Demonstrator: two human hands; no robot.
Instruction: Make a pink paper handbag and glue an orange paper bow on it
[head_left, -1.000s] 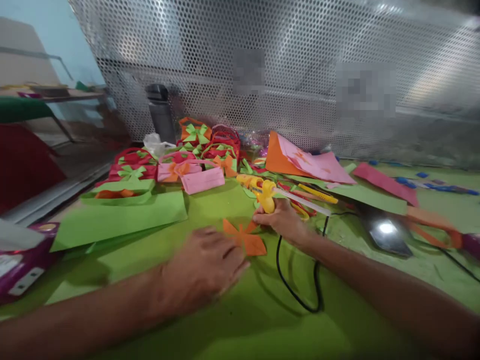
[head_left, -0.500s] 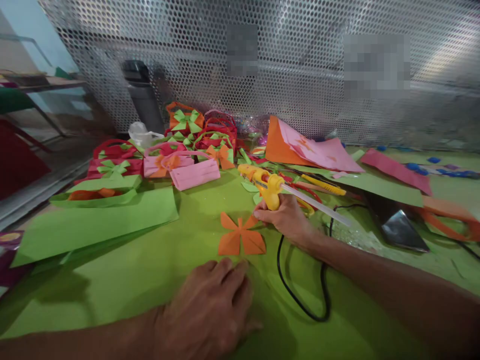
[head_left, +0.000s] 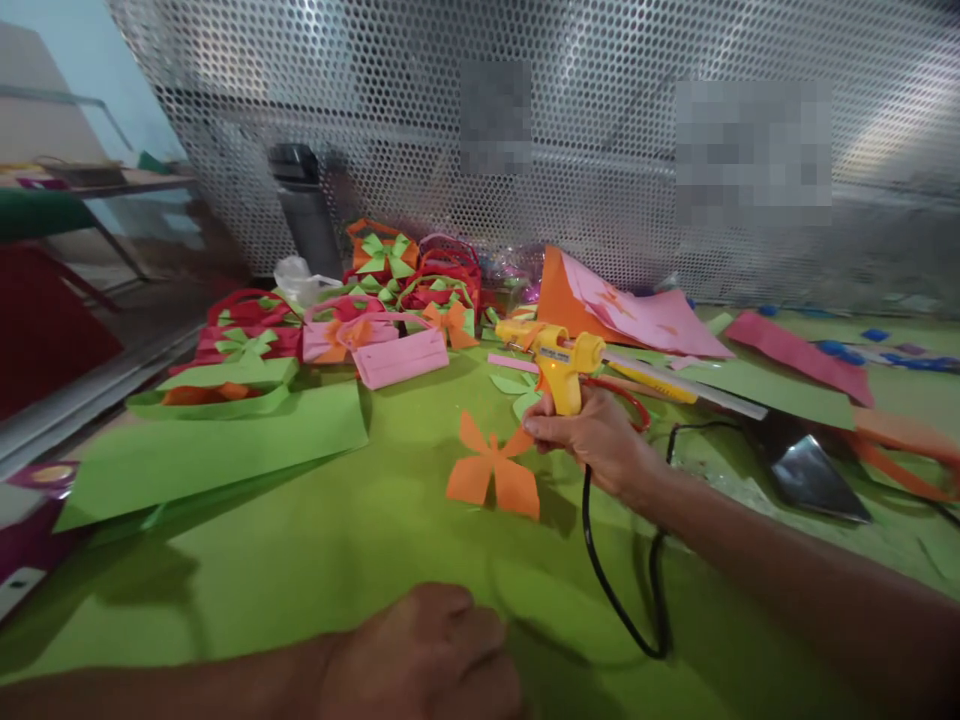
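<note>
A yellow glue gun is gripped at its handle by my right hand, nozzle to the left, with a long clear glue stick out of its back. Thumb and fingertip of this same hand pinch the upper right petal of an orange paper bow cutout, which is tilted slightly up from the green surface. My left hand is curled closed at the bottom edge, apart from the cutout; its inner side is hidden. Behind the gun lies a light green paper cutout.
Several small paper bags with bows, among them a pink bag, stand at the back left near a grey bottle. Green sheets lie left. A black cord loops below my right hand. A perforated metal panel closes the back.
My left hand has drawn back toward me and curled its fingers. The orange cutout has tipped up in my right hand's pinch, and the glue gun has shifted slightly right in view.
</note>
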